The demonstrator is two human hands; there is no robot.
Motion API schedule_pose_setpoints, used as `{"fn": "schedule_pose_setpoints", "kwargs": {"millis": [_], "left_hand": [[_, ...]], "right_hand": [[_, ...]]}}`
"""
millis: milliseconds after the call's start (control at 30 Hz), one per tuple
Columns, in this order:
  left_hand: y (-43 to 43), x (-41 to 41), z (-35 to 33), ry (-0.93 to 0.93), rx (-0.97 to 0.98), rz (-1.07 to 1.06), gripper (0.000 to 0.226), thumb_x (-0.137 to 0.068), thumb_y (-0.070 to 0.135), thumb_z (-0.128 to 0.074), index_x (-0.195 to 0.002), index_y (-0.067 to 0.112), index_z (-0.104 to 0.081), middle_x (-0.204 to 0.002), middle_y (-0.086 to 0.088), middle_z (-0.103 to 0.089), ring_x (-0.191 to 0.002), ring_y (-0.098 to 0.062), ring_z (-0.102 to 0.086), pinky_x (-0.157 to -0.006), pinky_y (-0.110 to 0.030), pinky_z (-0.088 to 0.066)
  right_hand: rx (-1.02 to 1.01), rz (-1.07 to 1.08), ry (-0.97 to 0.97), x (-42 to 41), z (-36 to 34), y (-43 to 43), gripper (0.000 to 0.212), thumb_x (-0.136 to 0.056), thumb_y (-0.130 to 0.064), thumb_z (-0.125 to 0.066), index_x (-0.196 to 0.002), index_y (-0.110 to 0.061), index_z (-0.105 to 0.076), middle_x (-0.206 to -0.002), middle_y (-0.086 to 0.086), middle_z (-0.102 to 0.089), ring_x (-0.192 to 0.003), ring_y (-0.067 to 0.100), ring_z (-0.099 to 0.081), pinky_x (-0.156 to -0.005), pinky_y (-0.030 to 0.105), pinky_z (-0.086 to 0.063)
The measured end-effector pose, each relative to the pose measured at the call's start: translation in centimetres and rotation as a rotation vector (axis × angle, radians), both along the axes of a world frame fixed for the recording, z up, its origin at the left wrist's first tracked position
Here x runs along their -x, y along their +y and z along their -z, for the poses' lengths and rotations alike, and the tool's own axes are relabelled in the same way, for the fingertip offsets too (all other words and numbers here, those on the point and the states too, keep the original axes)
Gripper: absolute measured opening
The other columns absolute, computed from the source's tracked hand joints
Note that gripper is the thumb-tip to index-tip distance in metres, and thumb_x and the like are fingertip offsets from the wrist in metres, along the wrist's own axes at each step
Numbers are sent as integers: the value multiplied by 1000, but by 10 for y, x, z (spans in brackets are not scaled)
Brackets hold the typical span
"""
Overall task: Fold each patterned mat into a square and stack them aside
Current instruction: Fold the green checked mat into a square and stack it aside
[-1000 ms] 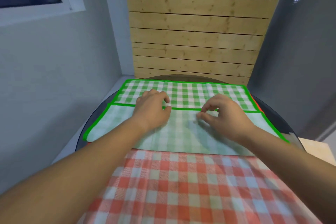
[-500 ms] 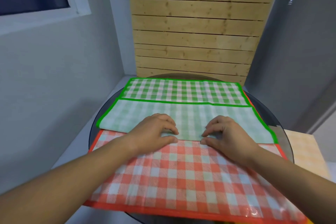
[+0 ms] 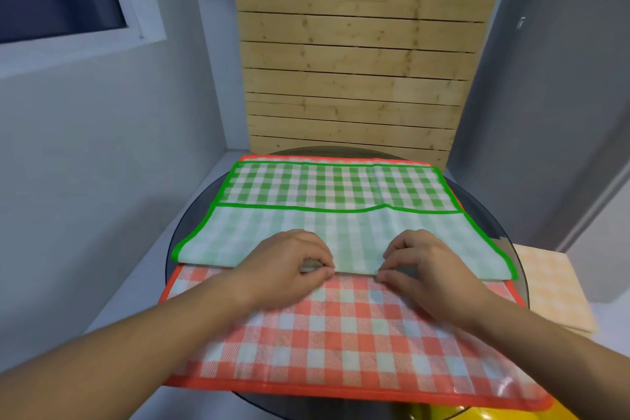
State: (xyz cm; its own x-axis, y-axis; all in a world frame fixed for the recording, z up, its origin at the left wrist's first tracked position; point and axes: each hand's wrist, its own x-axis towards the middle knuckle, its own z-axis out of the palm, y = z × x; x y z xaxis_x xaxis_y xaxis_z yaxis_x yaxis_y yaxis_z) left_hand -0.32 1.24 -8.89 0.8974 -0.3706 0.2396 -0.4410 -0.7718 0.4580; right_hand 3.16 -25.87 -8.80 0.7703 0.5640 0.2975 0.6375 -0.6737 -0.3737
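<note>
head view: nearest, the red mat (image 3: 341,334) lies flat and unfolded on the counter (image 3: 491,211). past its middle, the left hand (image 3: 289,266) and right hand (image 3: 429,266) sit slightly apart, each pinching the near crease of the green mat (image 3: 341,232), which is folded once, its flap short of the far hem. off right, a yellow mat (image 3: 549,290) looks folded and set aside. by my reading, green is mid-fold and red is still to do.
</note>
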Motion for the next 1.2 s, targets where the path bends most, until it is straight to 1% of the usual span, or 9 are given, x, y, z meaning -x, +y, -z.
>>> {"fn": "schedule_pose_setpoints", "kwargs": {"millis": [167, 300, 400, 533, 700, 800, 1000, 1100, 1200], "left_hand": [[-13, 38, -8, 20, -10, 64, 15, -93, 38, -65, -94, 28, -76, -105, 17, -69, -104, 1, -59, -92, -26, -49], [-24, 63, -8, 71, -111, 99, 22, -93, 47, -61, -99, 31, -74, -122, 18, -62, -117, 3, -51, -106, -23, -38], [-27, 60, -6, 157, -220, 0, 43, -93, 61, -52, -128, 37, -61, -150, 14, -42, -142, -4, -30, -123, -30, -13], [-18, 35, -1, 222, -358, -136, 63, -98, 66, -37, -155, 40, -27, -170, 3, -4, -155, -14, 10, -124, -45, 12], [-10, 18, 6, 268, -363, -169, 67, -97, 69, -32, -157, 43, -18, -170, 3, 2, -155, -14, 14, -124, -47, 13], [-9, 18, 15, 238, -350, -176, 66, -97, 69, -30, -157, 44, -17, -170, 5, 3, -154, -11, 15, -124, -45, 14], [-8, 15, 24, 175, -344, -201, 67, -97, 71, -28, -157, 45, -14, -169, 5, 5, -152, -8, 18, -123, -43, 15], [-8, 16, 25, 170, -339, -206, 67, -96, 71, -27, -157, 46, -12, -169, 6, 7, -152, -6, 20, -123, -43, 16], [-8, 15, 26, 167, -344, -202, 68, -96, 72, -26, -157, 46, -10, -168, 8, 8, -151, -5, 21, -124, -44, 14]], "right_hand": [[64, -28, 15, 42, -6, -16, 24, -85, -56, -61, -85, -37, -76, -101, -25, -56, -102, -1, -49, -86, 23, -47], [157, -73, 88, 66, -2, -24, 27, -86, -59, -57, -91, -39, -73, -130, -26, -50, -125, -6, -36, -106, 22, -35], [152, -63, 151, 71, -2, -23, 31, -85, -64, -55, -99, -38, -66, -145, -19, -44, -135, -3, -31, -113, 24, -28], [188, -48, 100, 57, -11, -18, 46, -88, -66, -45, -115, -35, -65, -137, -15, -54, -125, 2, -46, -106, 27, -36], [-15, 109, 138, -13, -28, -2, 23, -94, -38, -60, -108, -24, -71, -108, -16, -67, -100, 5, -59, -83, 18, -40], [-76, 188, 216, -70, -30, 15, 22, -94, -32, -62, -108, -19, -72, -107, -10, -68, -103, 12, -62, -88, 28, -47], [-109, 335, 327, -150, -19, 46, 52, -94, -50, -56, -136, -19, -55, -142, 2, -54, -119, 23, -57, -99, 34, -45], [-54, 349, 358, -168, -10, 54, 61, -91, -59, -54, -140, -23, -50, -133, 2, -59, -86, 18, -64, -68, 27, -51], [21, 364, 282, -178, -6, 56, 61, -85, -59, -63, -133, -24, -55, -123, 1, -62, -92, 18, -62, -82, 35, -54]]}}
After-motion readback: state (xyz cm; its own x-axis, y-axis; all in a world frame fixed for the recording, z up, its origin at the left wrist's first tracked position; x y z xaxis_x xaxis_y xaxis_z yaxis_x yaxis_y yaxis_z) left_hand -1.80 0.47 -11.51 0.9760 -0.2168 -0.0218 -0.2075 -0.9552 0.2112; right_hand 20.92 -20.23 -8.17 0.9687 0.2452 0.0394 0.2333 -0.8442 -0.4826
